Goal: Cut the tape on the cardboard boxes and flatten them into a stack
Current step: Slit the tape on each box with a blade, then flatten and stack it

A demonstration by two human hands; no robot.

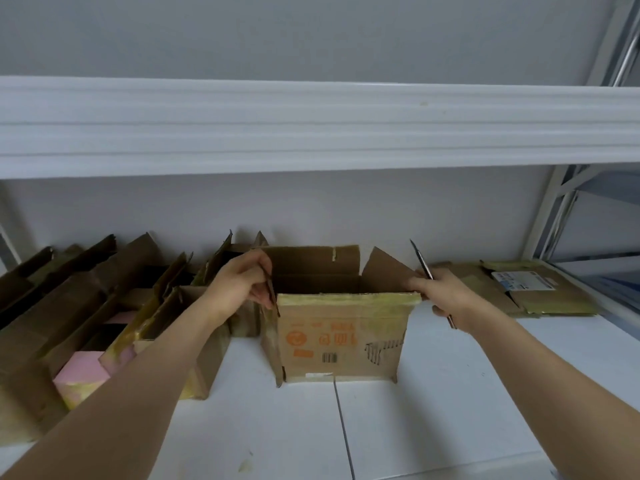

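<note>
- Your left hand (242, 282) pinches the left flap of the open box (341, 337) at desk (433, 410) centre; jerking may tear it.
- Your right hand (446, 296) grasps the blade (423, 263) beside the right flap; a slip risks cutting you.

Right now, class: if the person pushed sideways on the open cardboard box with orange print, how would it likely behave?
The orange-print box would probably slide or skew easily: its top flaps stand open and it looks empty, so likely light. Its walls look creased and worn, so they may buckle rather than stay stiff. The left hand pinching one flap suggests the flaps bend freely.
</note>
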